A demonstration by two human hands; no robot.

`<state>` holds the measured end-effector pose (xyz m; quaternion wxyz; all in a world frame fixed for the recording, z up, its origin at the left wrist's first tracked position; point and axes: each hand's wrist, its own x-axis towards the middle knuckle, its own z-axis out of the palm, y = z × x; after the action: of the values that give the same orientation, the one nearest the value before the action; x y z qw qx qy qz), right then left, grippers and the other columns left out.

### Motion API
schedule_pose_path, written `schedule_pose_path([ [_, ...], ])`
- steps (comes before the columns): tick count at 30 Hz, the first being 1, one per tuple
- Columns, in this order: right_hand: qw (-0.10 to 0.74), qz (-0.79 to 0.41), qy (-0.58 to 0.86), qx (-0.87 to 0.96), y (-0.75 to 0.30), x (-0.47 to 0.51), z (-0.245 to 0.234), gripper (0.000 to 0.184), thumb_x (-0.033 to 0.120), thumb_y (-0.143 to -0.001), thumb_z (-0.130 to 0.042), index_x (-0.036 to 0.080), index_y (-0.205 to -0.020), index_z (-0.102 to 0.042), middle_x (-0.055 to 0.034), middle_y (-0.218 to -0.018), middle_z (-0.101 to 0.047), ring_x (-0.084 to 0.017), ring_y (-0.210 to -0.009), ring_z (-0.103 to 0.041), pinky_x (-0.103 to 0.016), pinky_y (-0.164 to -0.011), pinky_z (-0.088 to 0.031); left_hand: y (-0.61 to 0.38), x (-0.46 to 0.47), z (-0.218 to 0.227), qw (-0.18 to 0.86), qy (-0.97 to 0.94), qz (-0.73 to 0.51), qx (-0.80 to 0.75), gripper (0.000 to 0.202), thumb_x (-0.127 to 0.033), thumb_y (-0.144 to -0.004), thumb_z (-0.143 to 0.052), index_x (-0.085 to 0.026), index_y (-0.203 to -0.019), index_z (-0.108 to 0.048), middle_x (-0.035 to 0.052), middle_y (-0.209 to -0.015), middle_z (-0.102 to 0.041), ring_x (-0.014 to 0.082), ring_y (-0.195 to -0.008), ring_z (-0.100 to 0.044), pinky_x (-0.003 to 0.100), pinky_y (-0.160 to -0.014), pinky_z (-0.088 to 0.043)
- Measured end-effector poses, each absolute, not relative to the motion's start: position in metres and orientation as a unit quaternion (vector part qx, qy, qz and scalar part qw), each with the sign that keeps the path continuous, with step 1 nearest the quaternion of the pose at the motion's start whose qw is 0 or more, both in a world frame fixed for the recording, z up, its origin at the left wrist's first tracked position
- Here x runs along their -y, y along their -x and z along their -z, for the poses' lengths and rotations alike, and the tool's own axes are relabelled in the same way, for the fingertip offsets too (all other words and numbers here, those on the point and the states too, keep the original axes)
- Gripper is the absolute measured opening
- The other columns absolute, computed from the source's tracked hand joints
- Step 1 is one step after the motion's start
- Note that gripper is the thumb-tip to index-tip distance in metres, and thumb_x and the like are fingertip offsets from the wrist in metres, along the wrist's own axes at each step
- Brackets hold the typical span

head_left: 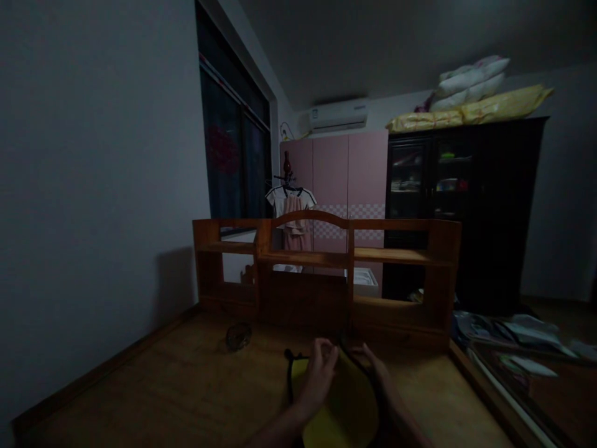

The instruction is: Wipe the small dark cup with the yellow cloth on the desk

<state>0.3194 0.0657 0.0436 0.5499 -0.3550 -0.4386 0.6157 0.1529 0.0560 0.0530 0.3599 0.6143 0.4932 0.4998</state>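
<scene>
A yellow cloth item with dark trim (347,407) lies on the wooden bed platform (177,386) just in front of me. My left hand (319,370) rests on its far edge, fingers curled and pinching the fabric. My right hand (370,361) grips the dark trim at the top right of the same item, fingers bent round it. Both forearms reach in from the bottom of the view. The room is dim.
A wooden headboard shelf (326,255) stands across the far end of the platform. A small dark round object (239,336) lies on the boards at left. Behind are a pink wardrobe (347,174), a dark cabinet (466,199) topped with bedding, hanging clothes (291,211), and clutter (513,336) on the floor at right.
</scene>
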Motion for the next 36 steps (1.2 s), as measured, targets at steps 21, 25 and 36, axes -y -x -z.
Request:
schedule_pose_path([
  [21, 0.522, -0.709, 0.294, 0.372, -0.326, -0.074, -0.054, 0.048, 0.046, -0.083, -0.059, 0.024, -0.125, -0.062, -0.0088, -0.132, -0.059, -0.033, -0.124, -0.051, -0.048, -0.104, -0.041, 0.108, -0.158, -0.029, -0.141, -0.512, -0.453, -0.716, 0.097, -0.063, -0.071, -0.063, -0.014, -0.144, -0.021, 0.0208, -0.146, -0.026, 0.0384, -0.135, -0.032, 0.052, -0.105, -0.034],
  [25, 0.497, -0.723, 0.293, 0.381, -0.33, -0.075, -0.055, 0.05, 0.042, -0.078, -0.064, 0.024, -0.125, -0.062, -0.0097, -0.132, -0.058, -0.032, -0.12, -0.055, -0.046, -0.103, -0.041, 0.119, -0.163, -0.011, -0.001, -0.533, -0.391, -0.75, 0.11, -0.063, -0.066, -0.067, -0.017, -0.147, -0.01, 0.023, -0.141, -0.035, 0.0408, -0.128, -0.042, 0.051, -0.094, -0.043],
  [36, 0.474, -0.633, 0.395, 0.467, -0.333, -0.067, -0.046, 0.039, 0.051, -0.075, -0.062, 0.015, -0.089, -0.072, -0.0138, -0.087, -0.074, -0.033, -0.082, -0.069, -0.044, -0.077, -0.052, 0.123, -0.154, -0.023, 0.007, -0.554, -0.336, -0.762, 0.092, -0.039, -0.067, -0.072, -0.012, -0.142, -0.027, 0.0187, -0.125, -0.05, 0.0354, -0.114, -0.054, 0.041, -0.09, -0.046],
])
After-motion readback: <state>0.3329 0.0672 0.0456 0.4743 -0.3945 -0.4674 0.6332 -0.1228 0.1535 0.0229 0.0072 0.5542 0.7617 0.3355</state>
